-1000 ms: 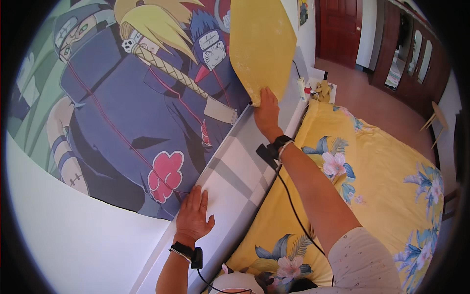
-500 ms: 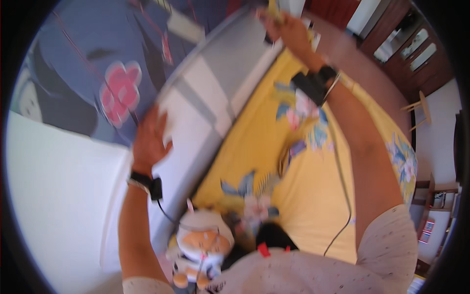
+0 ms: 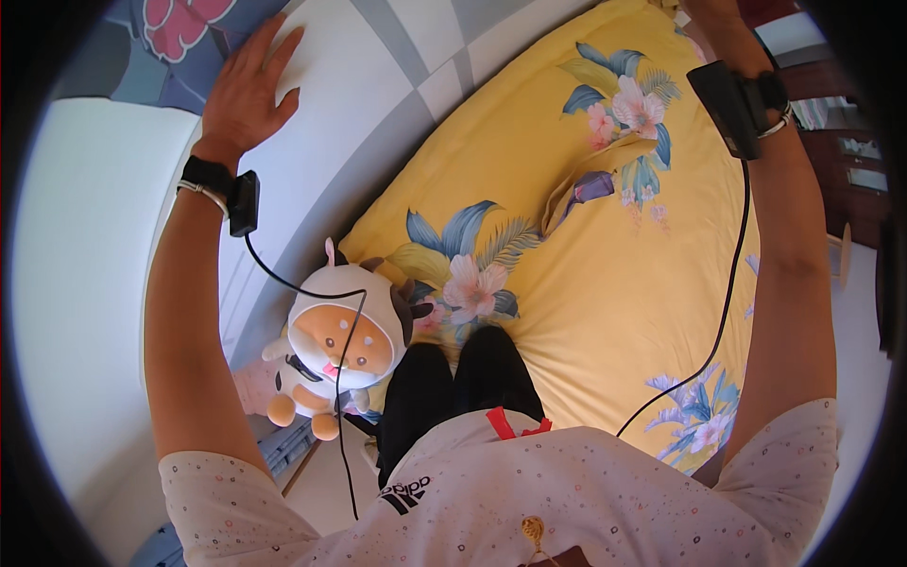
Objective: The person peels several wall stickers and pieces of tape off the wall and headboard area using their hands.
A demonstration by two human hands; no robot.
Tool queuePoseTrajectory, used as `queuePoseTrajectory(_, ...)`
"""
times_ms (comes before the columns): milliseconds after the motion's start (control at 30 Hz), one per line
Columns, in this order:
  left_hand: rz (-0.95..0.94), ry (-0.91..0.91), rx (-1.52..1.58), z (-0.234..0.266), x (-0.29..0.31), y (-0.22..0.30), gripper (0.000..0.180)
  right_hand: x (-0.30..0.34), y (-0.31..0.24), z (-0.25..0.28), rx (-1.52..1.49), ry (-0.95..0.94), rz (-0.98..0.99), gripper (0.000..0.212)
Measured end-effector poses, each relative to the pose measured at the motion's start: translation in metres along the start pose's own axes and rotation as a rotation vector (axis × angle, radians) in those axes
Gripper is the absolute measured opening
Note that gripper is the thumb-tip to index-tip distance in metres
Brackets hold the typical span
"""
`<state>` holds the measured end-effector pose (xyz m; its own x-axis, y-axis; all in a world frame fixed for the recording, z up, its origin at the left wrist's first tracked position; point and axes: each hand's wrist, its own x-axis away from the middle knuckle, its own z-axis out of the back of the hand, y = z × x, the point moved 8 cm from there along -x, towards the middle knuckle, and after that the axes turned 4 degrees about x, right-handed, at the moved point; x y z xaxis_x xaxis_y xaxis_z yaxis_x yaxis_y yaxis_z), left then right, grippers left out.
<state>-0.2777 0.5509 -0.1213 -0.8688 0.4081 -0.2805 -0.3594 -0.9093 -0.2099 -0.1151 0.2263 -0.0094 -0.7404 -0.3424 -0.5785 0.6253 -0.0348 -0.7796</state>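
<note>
My left hand (image 3: 250, 90) lies with its fingers spread and open against the white and grey painted wall (image 3: 350, 71), below a pink flower painted on it. At the upper right, my right hand (image 3: 727, 36) is cut off by the frame's edge, so its fingers and anything in them are hidden. Both wrists wear a black strapped device with a cable. Under me spreads the yellow floral bedsheet (image 3: 586, 312), with a small purple item (image 3: 590, 187) in a fold of it.
A plush toy (image 3: 342, 335) in a white hood sits at my left knee, one black cable (image 3: 346, 425) running across it. The other cable (image 3: 727, 302) hangs by my right arm. Dark wooden furniture (image 3: 841, 142) stands beyond the bed at the right.
The view has shifted, so both hands appear higher and farther apart. The yellow thing seen at my right hand before is out of frame now. My left hand remains at the wall.
</note>
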Motion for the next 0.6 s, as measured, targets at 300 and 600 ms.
queuePoseTrajectory(300,0.009,-0.018,-0.037,-0.001,0.004,0.0,0.069,0.0,0.006,-0.002,-0.057,0.01,0.035,0.023)
queuePoseTrajectory(600,0.033,-0.056,0.112,0.019,-0.02,0.007,0.07,0.01,-0.026,0.021,0.629,0.123,0.025,0.013)
